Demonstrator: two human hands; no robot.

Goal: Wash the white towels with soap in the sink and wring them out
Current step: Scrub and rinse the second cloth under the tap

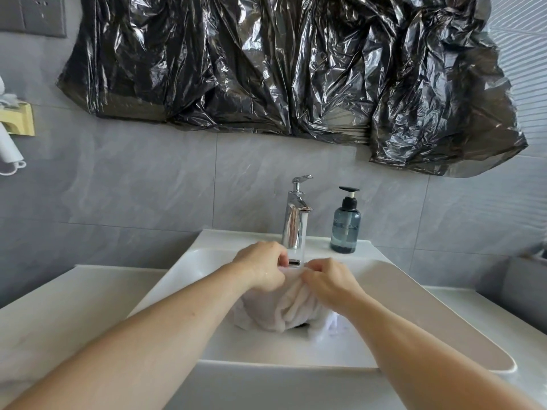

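Head view: black plastic sheeting (290, 72) covers the wall above your white sink (444, 315). Water runs from the chrome tap (294, 220) beside the soap bottle (345, 229). Your left hand (262, 269) and right hand (330, 281) bunch the white towel (284, 309) in the basin, fingers clamped on it.

Both bare forearms extend forward and converge over the sink (444, 315), the hands close together just in front of its faucet (294, 220). The left hand (262, 269) and right hand (328, 281), knuckles up and fingers curled, each grip the bunched white towel (291, 309).
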